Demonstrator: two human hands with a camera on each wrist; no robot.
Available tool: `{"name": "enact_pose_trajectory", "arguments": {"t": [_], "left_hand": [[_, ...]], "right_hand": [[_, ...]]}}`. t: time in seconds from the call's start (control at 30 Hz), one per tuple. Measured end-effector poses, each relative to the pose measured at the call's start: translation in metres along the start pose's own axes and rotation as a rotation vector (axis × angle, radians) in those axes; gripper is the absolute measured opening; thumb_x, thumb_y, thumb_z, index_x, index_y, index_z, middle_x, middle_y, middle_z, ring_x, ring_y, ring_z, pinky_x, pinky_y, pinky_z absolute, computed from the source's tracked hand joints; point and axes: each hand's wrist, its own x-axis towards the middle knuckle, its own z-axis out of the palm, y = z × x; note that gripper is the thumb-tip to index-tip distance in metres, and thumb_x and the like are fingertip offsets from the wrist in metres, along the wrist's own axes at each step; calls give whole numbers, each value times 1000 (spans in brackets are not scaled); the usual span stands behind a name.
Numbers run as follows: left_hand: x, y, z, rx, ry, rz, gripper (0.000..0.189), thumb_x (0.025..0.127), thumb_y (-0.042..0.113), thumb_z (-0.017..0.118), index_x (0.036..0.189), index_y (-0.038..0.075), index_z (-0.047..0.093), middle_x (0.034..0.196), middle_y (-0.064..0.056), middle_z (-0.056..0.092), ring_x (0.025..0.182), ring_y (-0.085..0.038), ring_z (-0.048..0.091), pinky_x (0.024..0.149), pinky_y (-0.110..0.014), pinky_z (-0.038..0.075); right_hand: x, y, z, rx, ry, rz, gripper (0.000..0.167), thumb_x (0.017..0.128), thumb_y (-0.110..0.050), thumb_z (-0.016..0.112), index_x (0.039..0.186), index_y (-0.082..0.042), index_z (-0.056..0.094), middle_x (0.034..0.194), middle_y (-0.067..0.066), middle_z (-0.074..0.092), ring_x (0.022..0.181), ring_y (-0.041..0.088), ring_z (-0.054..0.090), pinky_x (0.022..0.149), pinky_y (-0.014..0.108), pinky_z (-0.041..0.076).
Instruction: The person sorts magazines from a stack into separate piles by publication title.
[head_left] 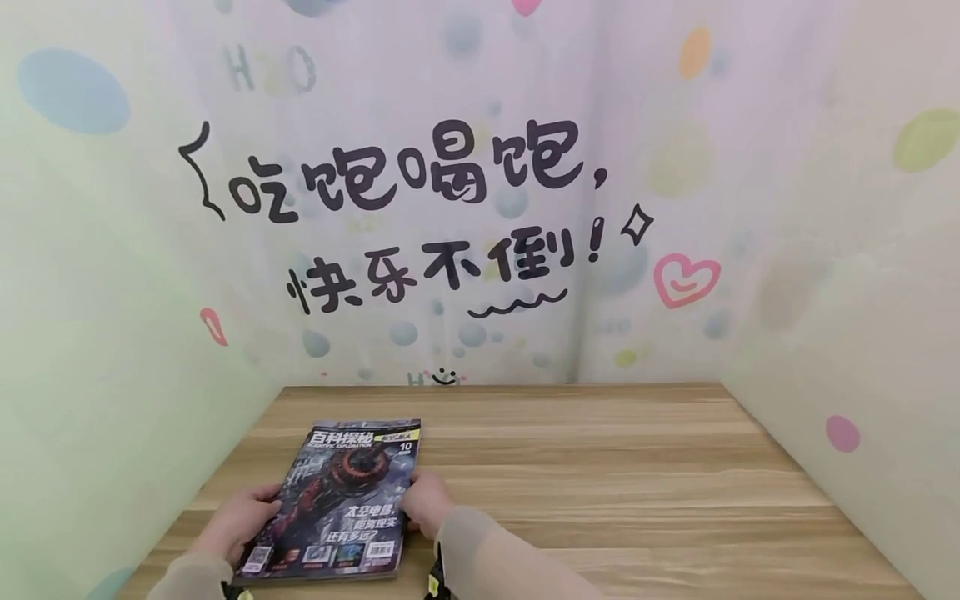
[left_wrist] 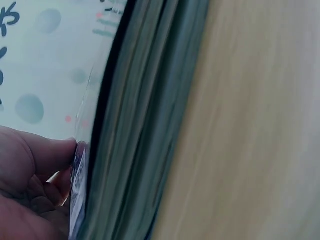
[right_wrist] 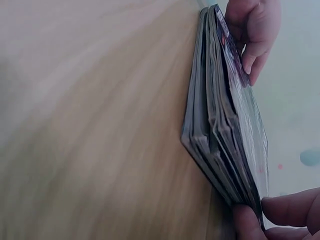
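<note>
the stack of magazines (head_left: 345, 508) lies between seven and eight o'clock in the head view, over the wooden table (head_left: 615, 483); whether its whole underside touches the wood, i cannot tell. the left hand (head_left: 242, 518) grips its edge toward eight o'clock, with the thumb on the top cover. the right hand (head_left: 429, 502) pinches the edge at three o'clock, between thumb and finger. in the right wrist view, the layers have gaps and their edges are not quite even. so, in my judgement, the main danger is sliding: if one hand would squeeze harder than the other, the loose layers could shift and fan out. the glossy cover may also slip under the thumbs, and a lower magazine could drop when the fingers do not reach beneath it.
</note>
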Motion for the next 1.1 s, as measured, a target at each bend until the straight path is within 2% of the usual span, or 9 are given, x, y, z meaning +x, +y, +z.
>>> {"name": "enact_pose_trajectory", "arguments": {"t": [0.13,0.33,0.6,0.9,1.1], "left_hand": [[0,8,8,23,-26,-21,50,94,3,50,135,-19,35,121,-35,52,91,-23,59,72,-32,51],[1,19,23,-18,-40,-34,51,90,0,52,136,-18,37,122,-34,53,91,-23,59,73,-33,52],[4,33,48,-10,-64,-38,51,89,0,55,135,-15,41,128,-34,50,109,-37,54,91,-48,45],[7,50,86,-93,-93,24,50,83,-8,56,131,-17,46,117,-26,59,97,-25,59,86,-40,49],[7,61,109,-137,-121,41,49,83,-9,57,130,-17,46,118,-26,59,93,-23,60,83,-40,52]], "right_hand": [[2,2,-15,-4,-16,3,51,73,19,52,123,10,56,86,8,59,70,19,59,50,31,53],[6,7,-37,2,-46,26,53,74,17,52,126,9,55,86,9,62,71,20,60,53,32,53],[9,15,-71,-39,-29,46,53,74,14,54,127,12,53,86,10,62,68,20,58,51,30,51],[11,23,-120,-82,-35,69,51,78,12,57,129,13,50,104,20,62,82,26,60,59,35,53],[11,31,-151,-113,-30,69,52,79,11,59,130,12,51,104,18,62,81,24,59,59,35,53]]}}
